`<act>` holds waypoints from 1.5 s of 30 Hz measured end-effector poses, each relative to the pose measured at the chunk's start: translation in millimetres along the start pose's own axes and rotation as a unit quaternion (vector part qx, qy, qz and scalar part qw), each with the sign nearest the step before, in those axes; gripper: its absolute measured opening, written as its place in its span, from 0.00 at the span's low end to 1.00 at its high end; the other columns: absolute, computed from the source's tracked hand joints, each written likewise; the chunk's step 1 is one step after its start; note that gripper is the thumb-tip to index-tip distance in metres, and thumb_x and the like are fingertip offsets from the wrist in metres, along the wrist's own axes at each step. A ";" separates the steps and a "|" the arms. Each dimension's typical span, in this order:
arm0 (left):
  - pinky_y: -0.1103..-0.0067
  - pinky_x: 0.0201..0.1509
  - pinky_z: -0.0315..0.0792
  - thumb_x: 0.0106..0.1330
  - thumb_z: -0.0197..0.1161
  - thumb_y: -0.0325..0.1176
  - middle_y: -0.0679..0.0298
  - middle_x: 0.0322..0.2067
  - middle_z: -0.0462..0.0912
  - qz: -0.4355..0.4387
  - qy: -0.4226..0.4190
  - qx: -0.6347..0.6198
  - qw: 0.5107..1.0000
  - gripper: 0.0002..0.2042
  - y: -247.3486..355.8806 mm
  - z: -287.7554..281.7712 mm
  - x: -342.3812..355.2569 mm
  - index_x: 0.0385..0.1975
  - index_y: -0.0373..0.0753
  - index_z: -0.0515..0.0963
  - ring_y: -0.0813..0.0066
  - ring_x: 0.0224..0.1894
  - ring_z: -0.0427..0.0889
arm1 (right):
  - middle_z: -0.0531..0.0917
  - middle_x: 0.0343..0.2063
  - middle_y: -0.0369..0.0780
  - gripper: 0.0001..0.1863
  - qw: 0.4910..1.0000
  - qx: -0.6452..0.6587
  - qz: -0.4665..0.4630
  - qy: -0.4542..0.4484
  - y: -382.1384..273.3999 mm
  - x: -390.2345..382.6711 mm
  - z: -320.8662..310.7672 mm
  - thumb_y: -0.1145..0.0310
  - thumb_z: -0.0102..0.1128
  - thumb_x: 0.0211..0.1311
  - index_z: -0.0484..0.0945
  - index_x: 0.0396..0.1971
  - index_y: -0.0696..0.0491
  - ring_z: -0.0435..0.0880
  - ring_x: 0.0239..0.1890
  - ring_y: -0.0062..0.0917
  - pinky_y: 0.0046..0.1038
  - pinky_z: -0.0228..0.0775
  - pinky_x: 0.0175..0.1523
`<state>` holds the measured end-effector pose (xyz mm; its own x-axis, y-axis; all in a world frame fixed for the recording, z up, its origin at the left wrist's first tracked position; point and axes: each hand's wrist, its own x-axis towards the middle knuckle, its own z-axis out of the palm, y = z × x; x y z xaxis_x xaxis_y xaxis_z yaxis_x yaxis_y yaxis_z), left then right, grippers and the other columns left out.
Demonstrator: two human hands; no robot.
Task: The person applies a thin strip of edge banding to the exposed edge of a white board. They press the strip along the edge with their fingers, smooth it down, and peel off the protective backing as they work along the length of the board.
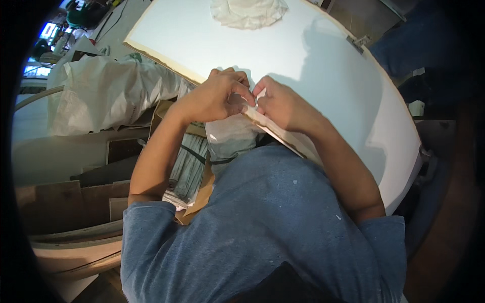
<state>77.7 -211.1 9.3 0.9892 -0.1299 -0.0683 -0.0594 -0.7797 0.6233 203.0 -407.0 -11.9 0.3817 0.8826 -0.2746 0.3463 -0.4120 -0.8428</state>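
Observation:
A large white panel [348,101] lies in front of me, edged with a tan, tape-like strip [273,126]. At its near edge, my left hand [220,96] and my right hand [288,105] meet almost fingertip to fingertip. Both are closed in a pinch, thumb against forefinger, just over the strip. Something small and pale shows between the fingertips, too slight to name. Part of the edge is hidden beneath the right hand and forearm.
A crumpled off-white bundle [247,12] rests on the panel's far part. Metal clips [358,44] grip its right side. To the left are a white plastic sack [111,91], a bundle of grey strips [189,161] in cardboard, and brown boards [50,207]. A clear plastic bag [230,136] hangs below my hands.

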 end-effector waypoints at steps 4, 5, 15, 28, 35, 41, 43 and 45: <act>0.71 0.52 0.79 0.60 0.74 0.27 0.68 0.46 0.80 -0.024 -0.090 -0.004 0.996 0.09 -1.7 -7.4 9.9 0.40 0.44 0.89 0.64 0.51 0.77 | 0.88 0.41 0.52 0.18 0.998 0.047 0.020 -0.031 -1.7 1.8 -7.9 0.61 0.59 0.74 0.77 0.53 0.60 0.89 0.44 0.40 0.39 0.78 0.50; 0.69 0.56 0.73 0.61 0.73 0.28 0.68 0.44 0.80 -0.023 -0.091 -0.010 0.996 0.07 -0.7 -8.3 9.3 0.38 0.45 0.89 0.65 0.51 0.77 | 0.88 0.38 0.49 0.17 0.999 0.040 0.017 -0.028 -1.8 1.2 -7.0 0.64 0.56 0.74 0.77 0.53 0.60 0.88 0.42 0.37 0.36 0.78 0.49; 0.71 0.64 0.70 0.60 0.75 0.29 0.70 0.47 0.79 -0.014 -0.141 0.019 0.990 0.07 1.9 -21.8 17.5 0.37 0.46 0.88 0.67 0.56 0.76 | 0.91 0.36 0.45 0.15 0.991 0.039 -0.033 0.122 17.1 -10.1 -6.4 0.71 0.53 0.73 0.78 0.55 0.58 0.86 0.37 0.25 0.31 0.76 0.46; 0.73 0.55 0.68 0.52 0.74 0.19 0.62 0.37 0.75 -0.038 -0.123 -0.069 0.989 0.11 4.9 -16.7 19.1 0.33 0.35 0.81 0.63 0.46 0.74 | 0.83 0.49 0.42 0.24 0.952 -0.075 0.204 0.214 85.6 -249.5 -12.8 0.77 0.71 0.60 0.86 0.59 0.55 0.83 0.51 0.30 0.31 0.76 0.67; 0.73 0.52 0.67 0.51 0.72 0.15 0.62 0.37 0.72 -0.004 -0.135 -0.101 0.986 0.14 -2.8 -13.9 22.0 0.35 0.36 0.80 0.64 0.44 0.72 | 0.82 0.52 0.37 0.27 0.926 -0.170 0.048 0.333 92.2 -242.5 53.3 0.67 0.74 0.62 0.86 0.63 0.44 0.79 0.56 0.31 0.36 0.69 0.65; 0.73 0.54 0.67 0.53 0.72 0.14 0.64 0.37 0.70 0.019 -0.143 -0.093 0.985 0.14 -11.5 -17.6 18.2 0.35 0.38 0.78 0.64 0.44 0.70 | 0.83 0.50 0.36 0.10 0.932 -0.147 0.034 0.329 88.7 -224.5 57.0 0.64 0.66 0.71 0.88 0.48 0.50 0.79 0.57 0.29 0.37 0.67 0.67; 0.72 0.53 0.67 0.53 0.72 0.13 0.63 0.36 0.71 0.035 -0.135 -0.100 0.985 0.15 -9.9 -14.3 18.6 0.37 0.38 0.78 0.64 0.43 0.70 | 0.83 0.48 0.36 0.07 0.943 -0.117 0.047 0.307 82.3 -222.1 51.3 0.65 0.64 0.73 0.87 0.42 0.49 0.79 0.58 0.29 0.37 0.67 0.67; 0.72 0.53 0.67 0.53 0.71 0.13 0.63 0.36 0.72 0.047 -0.134 -0.107 0.984 0.16 -10.1 -14.1 18.7 0.38 0.39 0.78 0.64 0.43 0.70 | 0.83 0.47 0.37 0.06 0.949 -0.122 0.046 0.286 79.0 -223.6 48.5 0.68 0.60 0.74 0.86 0.41 0.50 0.79 0.58 0.30 0.37 0.66 0.67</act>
<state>98.7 -197.0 12.7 0.9081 -0.3740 -0.1881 -0.0902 -0.6136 0.7845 103.5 -625.9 -39.5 0.7984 0.6020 0.0134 0.4504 -0.5822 -0.6769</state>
